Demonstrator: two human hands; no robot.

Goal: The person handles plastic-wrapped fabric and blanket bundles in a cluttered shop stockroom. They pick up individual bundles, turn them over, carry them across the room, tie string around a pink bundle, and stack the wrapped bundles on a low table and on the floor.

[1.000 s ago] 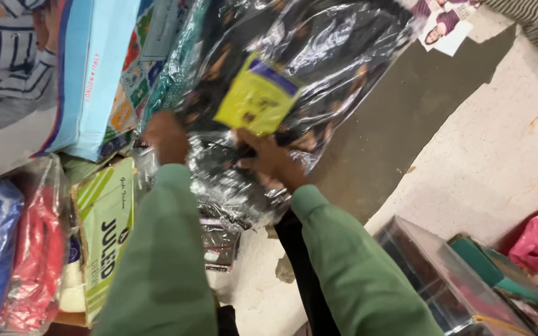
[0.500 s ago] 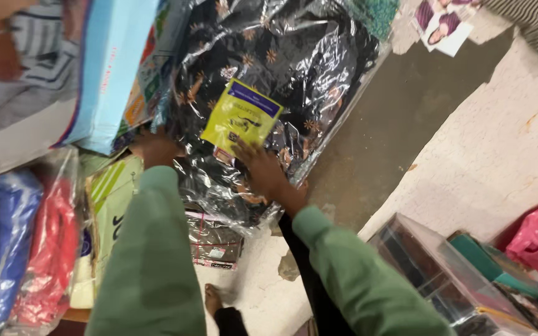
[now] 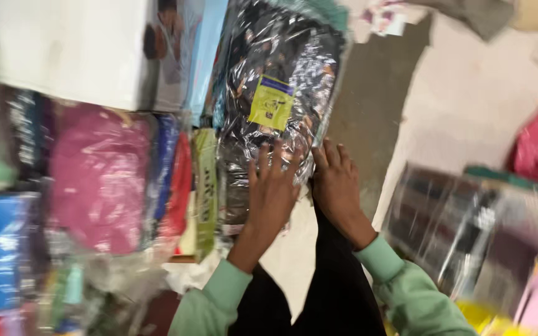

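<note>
While both palms are flat on it, here's the rundown from the one head view we've got:

head view, packet: shiny clear-plastic packet [image 3: 269,81] with dark patterned cloth inside, standing on edge at the right end of the row of packed garments; a yellow label [image 3: 271,102] sits on its face.

head view, left hand: left hand [image 3: 273,186] spread open, fingers splayed, pressing the packet's lower face just under the yellow label. Not gripping, just flat on it.

head view, right hand: right hand [image 3: 336,180] also open, lying against the packet's lower right edge, touching it.

head view, neighbours: green packet [image 3: 205,186] just left of the packet, then a red one [image 3: 180,183], then a pink one [image 3: 99,180]; white box [image 3: 73,53] above those.

head view, step: looks to me like seating the packet into the row.

head view, next move: probably needs an even push toward the green packet, so nothing slides on the slick plastic.

head view, axis: long axis runs up-down in frame, label end away from the person.

blur: frame's smeary, so fine detail is a guess.
</note>
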